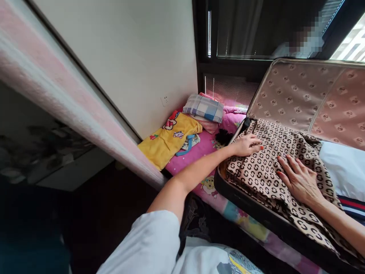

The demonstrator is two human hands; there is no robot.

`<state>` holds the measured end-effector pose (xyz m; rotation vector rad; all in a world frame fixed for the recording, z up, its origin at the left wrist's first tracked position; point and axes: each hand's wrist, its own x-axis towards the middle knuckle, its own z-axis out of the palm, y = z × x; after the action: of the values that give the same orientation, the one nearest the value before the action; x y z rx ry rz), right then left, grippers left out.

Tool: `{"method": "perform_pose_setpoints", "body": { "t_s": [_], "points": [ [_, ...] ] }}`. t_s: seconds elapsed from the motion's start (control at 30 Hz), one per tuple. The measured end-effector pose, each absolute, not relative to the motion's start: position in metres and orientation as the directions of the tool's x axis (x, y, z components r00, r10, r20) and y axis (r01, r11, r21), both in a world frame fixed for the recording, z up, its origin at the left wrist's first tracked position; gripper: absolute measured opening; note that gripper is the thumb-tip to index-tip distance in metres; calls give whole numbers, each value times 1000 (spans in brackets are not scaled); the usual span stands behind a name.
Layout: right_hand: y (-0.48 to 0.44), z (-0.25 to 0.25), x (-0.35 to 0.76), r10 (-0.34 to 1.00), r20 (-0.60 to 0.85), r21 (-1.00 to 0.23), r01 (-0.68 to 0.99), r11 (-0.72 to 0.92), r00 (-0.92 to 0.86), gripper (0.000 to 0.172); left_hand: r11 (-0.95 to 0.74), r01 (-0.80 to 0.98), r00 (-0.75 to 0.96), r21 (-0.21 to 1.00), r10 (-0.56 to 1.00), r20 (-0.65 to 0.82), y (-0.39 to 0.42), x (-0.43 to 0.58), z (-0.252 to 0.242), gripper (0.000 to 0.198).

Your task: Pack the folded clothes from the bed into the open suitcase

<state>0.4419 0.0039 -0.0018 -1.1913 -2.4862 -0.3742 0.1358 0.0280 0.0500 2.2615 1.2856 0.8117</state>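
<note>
An open suitcase (245, 196) holds a tan cloth garment (268, 173) with a repeated dark curved print. My left hand (247, 145) lies on its far left part, fingers stretched out and holding nothing. Flat on the middle of the same fabric rests my right hand (301, 180), its fingers spread. To the right of the garment in the suitcase is a folded white piece of clothing (343, 165), with a striped navy, red and white band at its lower edge. The suitcase lid (296, 95) stands raised with a patterned pinkish lining. What lies under the tan garment is hidden.
The suitcase sits on a bed with a pink sheet (196, 158). A yellow printed cloth (171, 139) and a plaid pillow (204, 106) lie at the back left. A pink-and-white post (85, 102) crosses on the left. Dark-framed windows (236, 30) stand behind.
</note>
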Motion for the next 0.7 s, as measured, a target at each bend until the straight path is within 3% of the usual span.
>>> {"method": "perform_pose_setpoints", "body": {
  "t_s": [0.07,0.13,0.23,0.33,0.5,0.7],
  "points": [
    [6,-4,442,696,415,85,787,611,-585,66,-510,549,267,662,858,439,-35,106,37,44],
    [8,-5,442,701,408,85,789,609,-585,66,-457,502,69,735,868,492,-96,75,14,37],
    [9,-2,441,711,398,91,796,599,-580,67,-217,452,-262,865,895,361,-164,33,-29,31],
    [7,2,438,714,384,106,796,596,-586,65,-2,405,-414,914,891,186,-190,0,-60,26],
    [1,7,436,693,384,87,771,630,-610,64,134,178,-543,975,840,-17,-143,-42,-56,21],
    [-16,0,439,689,381,28,753,658,-616,71,46,-298,-609,954,760,-227,13,-85,-12,9]
  ]
}}
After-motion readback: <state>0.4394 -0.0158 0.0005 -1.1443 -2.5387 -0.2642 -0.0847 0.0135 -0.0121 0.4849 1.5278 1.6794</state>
